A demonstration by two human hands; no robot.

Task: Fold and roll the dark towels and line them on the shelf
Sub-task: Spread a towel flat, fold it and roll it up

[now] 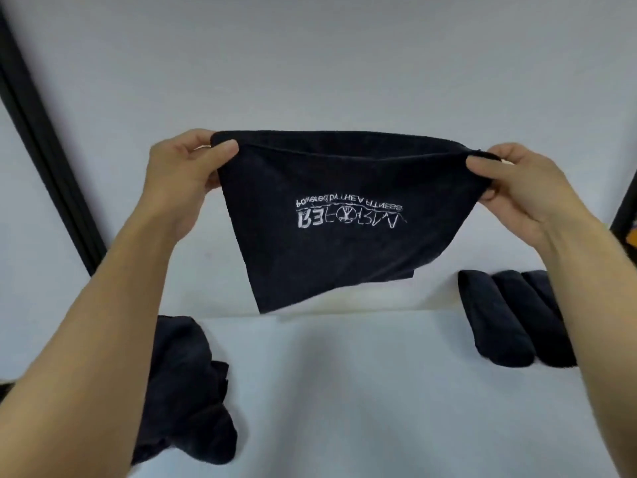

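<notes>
A dark towel [341,257] with white stitched lettering, seen upside down, hangs in the air above the white shelf [344,391]. My left hand [182,181] pinches its upper left corner and my right hand [517,188] pinches its upper right corner, so the top edge is stretched between them. The towel looks doubled over, and its lower edge dangles free just above the shelf's back. Three rolled dark towels [517,322] lie side by side on the shelf at the right. A loose heap of dark towels [186,391] sits at the left, partly behind my left forearm.
A white wall [310,63] rises behind the shelf. A black frame post [44,143] slants down the left side, and another dark post [625,205] shows at the right edge with something orange beside it.
</notes>
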